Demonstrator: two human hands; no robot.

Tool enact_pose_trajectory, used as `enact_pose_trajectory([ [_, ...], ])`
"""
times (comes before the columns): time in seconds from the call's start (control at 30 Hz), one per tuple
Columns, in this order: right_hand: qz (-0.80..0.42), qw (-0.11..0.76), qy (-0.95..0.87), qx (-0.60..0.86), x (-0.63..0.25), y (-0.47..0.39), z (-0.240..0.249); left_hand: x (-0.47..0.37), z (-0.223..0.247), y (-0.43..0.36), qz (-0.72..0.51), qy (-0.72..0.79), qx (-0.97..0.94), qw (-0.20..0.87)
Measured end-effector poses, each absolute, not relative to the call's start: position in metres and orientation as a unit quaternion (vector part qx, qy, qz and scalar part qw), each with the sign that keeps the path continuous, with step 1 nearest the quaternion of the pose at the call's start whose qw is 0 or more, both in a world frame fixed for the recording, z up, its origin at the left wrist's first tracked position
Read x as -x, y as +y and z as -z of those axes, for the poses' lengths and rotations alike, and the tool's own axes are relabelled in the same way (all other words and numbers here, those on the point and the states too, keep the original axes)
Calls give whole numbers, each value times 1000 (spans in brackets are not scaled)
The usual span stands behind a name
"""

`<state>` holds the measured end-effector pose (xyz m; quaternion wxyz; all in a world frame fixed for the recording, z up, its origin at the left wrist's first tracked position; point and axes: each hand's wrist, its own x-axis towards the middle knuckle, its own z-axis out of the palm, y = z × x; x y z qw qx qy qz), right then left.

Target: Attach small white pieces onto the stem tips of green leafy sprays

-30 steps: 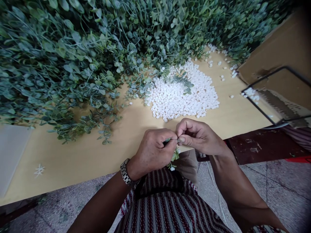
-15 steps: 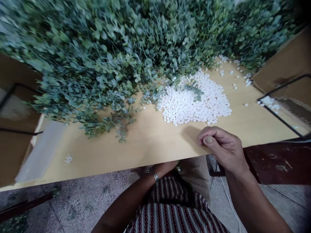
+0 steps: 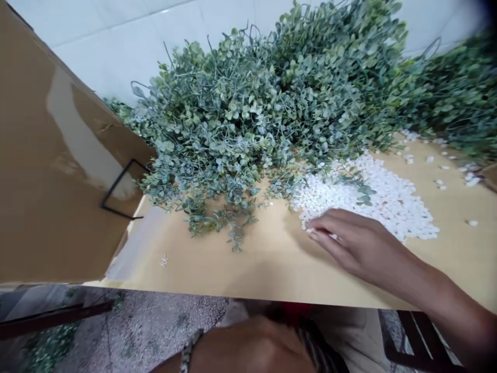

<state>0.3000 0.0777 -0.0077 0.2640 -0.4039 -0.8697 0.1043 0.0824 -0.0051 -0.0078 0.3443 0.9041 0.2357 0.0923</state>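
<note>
On the tan tabletop lies a spread of small white pieces point(image 3: 392, 194), with a small green sprig point(image 3: 361, 189) on top of it. My right hand point(image 3: 345, 241) is over the near left edge of this spread, fingertips pinched together; whatever they hold is too small to make out. Below the table's front edge, my left hand point(image 3: 264, 339) is low and blurred, its fingers hidden, with a metal watch band point(image 3: 190, 349) at the wrist. A large heap of green leafy stems point(image 3: 252, 114) fills the table's far side.
A cardboard box point(image 3: 66, 171) with a black wire frame point(image 3: 124, 189) stands at the left. A small white star-shaped bit point(image 3: 163, 260) lies near the front left of the table point(image 3: 217, 272). Behind the heap is a pale tiled wall point(image 3: 116, 36).
The view has swung left, showing more of the box and the wall. My right hand has moved from the table's front edge to the white pieces. My left hand appears closer and more blurred.
</note>
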Motion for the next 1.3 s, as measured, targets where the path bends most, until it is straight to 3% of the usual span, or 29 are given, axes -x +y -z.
enact_pose_trajectory([
  [0.07, -25, 194, -903, 383, -263, 107, -3, -72, -10, 11, -154, 298, -907, 256],
  [0.17, 43, 90, -910, 402, -215, 140, -5, -59, -11, 46, -84, 432, -896, 54],
  [0.27, 56, 58, -915, 395, -200, 149, 0, -44, 4, 70, -62, 445, -893, -14],
  [0.5, 33, 85, -915, 394, -260, 112, -2, -23, 14, 78, -141, 479, -866, -32],
  [0.7, -18, 177, -908, 379, -292, 85, 6, -43, 10, 74, -334, 444, -825, -100],
  [0.83, -7, 172, -913, 371, -293, 75, 10, -64, 1, 83, -271, 368, -883, -107],
  [1.03, -36, 212, -902, 375, -316, 60, 12, -47, -5, 106, -144, 459, -874, -74],
  [1.3, -30, 221, -894, 389, -319, 51, 17, -70, -28, 68, -293, 400, -868, -26],
])
